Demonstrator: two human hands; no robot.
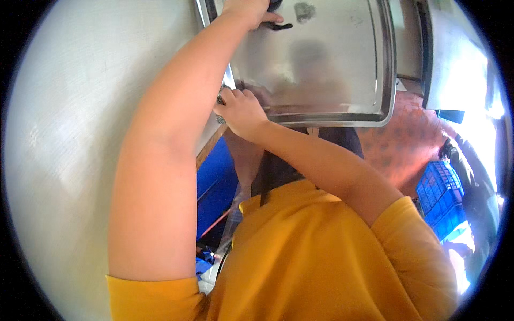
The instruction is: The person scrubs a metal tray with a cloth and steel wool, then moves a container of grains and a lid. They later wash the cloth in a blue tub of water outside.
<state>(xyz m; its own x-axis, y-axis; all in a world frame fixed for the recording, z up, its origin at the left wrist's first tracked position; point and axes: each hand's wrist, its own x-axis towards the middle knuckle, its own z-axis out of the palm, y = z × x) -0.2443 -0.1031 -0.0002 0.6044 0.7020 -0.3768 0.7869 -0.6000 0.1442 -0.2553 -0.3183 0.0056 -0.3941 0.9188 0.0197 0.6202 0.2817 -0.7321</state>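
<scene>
A shallow rectangular stainless-steel tray (pixel 321 80) with a raised rim fills the top middle, dark smudges on its shiny surface. At its upper left, my left hand (pixel 251 12) is closed around a black object (pixel 276 5), partly cut off by the picture's top; a black tip (pixel 283 27) shows below the thumb. My right hand (pixel 243 112) is at the tray's lower left corner, fingers curled over a small grey-green patterned thing (pixel 220 99), mostly hidden by the fingers. What either held thing is cannot be made out.
A broad pale surface (pixel 72 120) spans the left side. Under its edge is a blue container (pixel 217 180). Right of me, a blue plastic crate (pixel 441 196) stands by a reddish floor (pixel 397 148). A pale panel (pixel 453 72) is at the upper right.
</scene>
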